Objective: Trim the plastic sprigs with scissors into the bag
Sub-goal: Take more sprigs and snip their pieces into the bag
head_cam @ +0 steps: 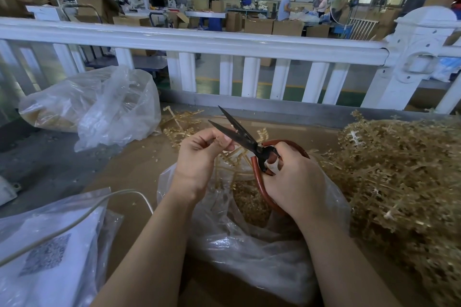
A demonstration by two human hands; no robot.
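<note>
Here, on a cardboard surface (139,169) (factory hall), left hand (199,157) pinches a sprig (230,157); right hand (294,179) grips scissors (239,134).

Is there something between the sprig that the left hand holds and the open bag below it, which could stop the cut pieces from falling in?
Nothing visible. The left hand pinches the sprig directly above the open clear bag, beside the open scissors.

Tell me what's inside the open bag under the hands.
The clear bag holds a heap of cut golden sprig pieces. How deep it goes is hidden by the right hand and crumpled plastic.
</note>
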